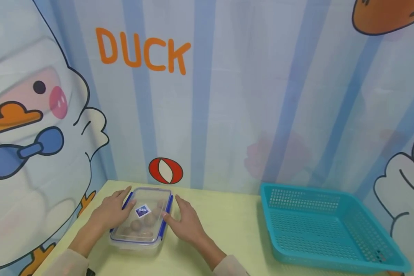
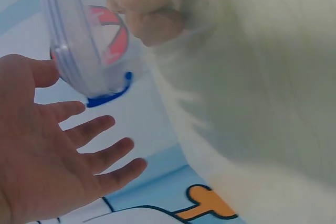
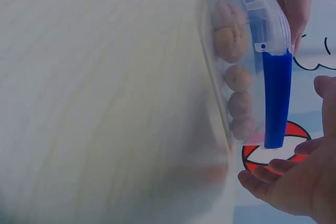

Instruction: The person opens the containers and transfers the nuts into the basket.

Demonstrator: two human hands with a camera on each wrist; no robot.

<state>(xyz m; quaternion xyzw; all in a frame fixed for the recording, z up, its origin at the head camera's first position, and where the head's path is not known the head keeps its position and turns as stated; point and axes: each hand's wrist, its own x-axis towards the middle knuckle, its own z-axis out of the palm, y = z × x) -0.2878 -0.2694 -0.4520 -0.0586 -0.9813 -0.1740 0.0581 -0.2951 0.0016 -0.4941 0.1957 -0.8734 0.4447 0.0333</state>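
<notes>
While the left hand (image 1: 113, 211) flanks a clip-lid plastic container (image 1: 146, 221) of what look like walnuts (image 3: 231, 44), the right hand (image 1: 189, 224) stands opposite, both hands' fingers spread apart.

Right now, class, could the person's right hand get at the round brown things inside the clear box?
Probably not: the right hand is beside the clear box, but the see-through lid lies over the round brown things, blocking the way from above.

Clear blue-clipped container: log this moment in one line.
Clear blue-clipped container: on table, lid on, walnuts inside | left hand: at container's left edge | right hand: at its right edge | turquoise basket: farther right
</notes>
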